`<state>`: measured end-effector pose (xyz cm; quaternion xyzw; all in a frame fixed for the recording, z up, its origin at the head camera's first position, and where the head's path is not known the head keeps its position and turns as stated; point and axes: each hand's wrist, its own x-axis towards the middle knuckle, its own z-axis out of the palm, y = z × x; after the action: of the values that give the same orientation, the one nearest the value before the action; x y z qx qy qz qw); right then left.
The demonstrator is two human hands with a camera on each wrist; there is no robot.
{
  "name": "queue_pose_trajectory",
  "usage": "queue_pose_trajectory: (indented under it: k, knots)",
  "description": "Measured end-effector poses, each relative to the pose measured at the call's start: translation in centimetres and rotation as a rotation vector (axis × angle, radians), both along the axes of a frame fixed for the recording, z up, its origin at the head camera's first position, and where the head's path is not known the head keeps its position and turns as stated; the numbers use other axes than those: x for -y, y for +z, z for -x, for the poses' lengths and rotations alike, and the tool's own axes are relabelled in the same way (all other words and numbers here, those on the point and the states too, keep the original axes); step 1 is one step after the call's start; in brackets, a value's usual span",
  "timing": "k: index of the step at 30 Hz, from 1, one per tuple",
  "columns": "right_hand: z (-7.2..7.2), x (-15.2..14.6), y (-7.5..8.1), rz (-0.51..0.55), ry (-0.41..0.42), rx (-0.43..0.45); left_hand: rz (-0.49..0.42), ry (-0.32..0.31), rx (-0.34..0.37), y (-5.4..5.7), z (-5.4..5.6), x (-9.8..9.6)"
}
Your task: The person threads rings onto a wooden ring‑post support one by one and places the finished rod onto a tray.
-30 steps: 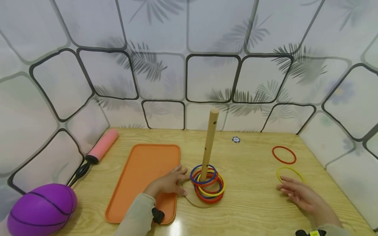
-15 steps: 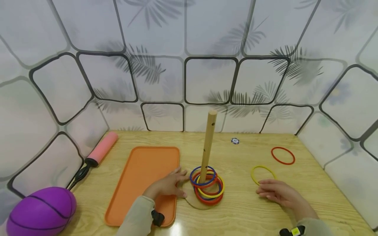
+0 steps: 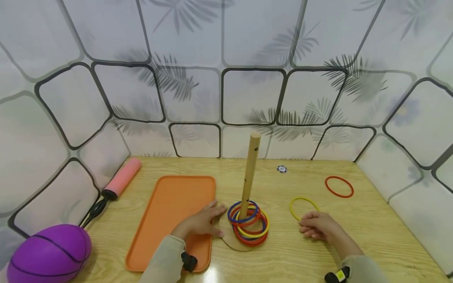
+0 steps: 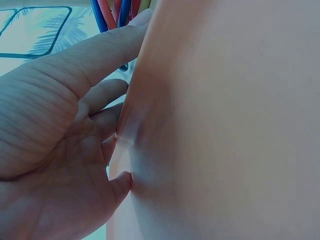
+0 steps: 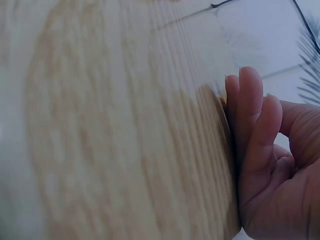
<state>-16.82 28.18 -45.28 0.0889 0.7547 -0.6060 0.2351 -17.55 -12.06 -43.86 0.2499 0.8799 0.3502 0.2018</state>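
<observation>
My right hand (image 3: 320, 227) pinches the near edge of a thin yellow ring (image 3: 301, 198) between thumb and fingertips, low over the table right of the post. The right wrist view shows that hand (image 5: 267, 155) beside the wood, the ring itself hidden there. A wooden post (image 3: 250, 169) rises from a round wooden base (image 3: 231, 240). Red, blue and yellow rings (image 3: 262, 238) lie stacked round its foot. With fingers spread, my left hand (image 3: 201, 221) rests at the base's left edge, across the tray's rim. Parts of coloured rings (image 4: 111, 19) show beyond its fingers in the left wrist view.
An orange tray (image 3: 170, 204) lies under the left forearm. A red ring (image 3: 341, 196) lies at the right and a poker chip (image 3: 282, 169) at the back. On the left are a pink hand pump (image 3: 124, 179) and a purple ball (image 3: 49, 251). Patterned walls enclose the table.
The right hand has taken hold of the yellow ring and carried it left, from near the red ring toward the post. The left hand stays at the base.
</observation>
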Motion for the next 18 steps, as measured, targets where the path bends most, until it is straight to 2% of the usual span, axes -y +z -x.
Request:
queue_pose_trajectory:
  k: [7, 18]
  knots:
    - [0.0, -0.2, 0.2, -0.056, 0.029, -0.074, 0.009, -0.023, -0.013, 0.2, -0.1, -0.1]
    - [0.5, -0.4, 4.3, -0.215, -0.007, -0.319, 0.022, -0.009, -0.014, -0.1, 0.1, 0.1]
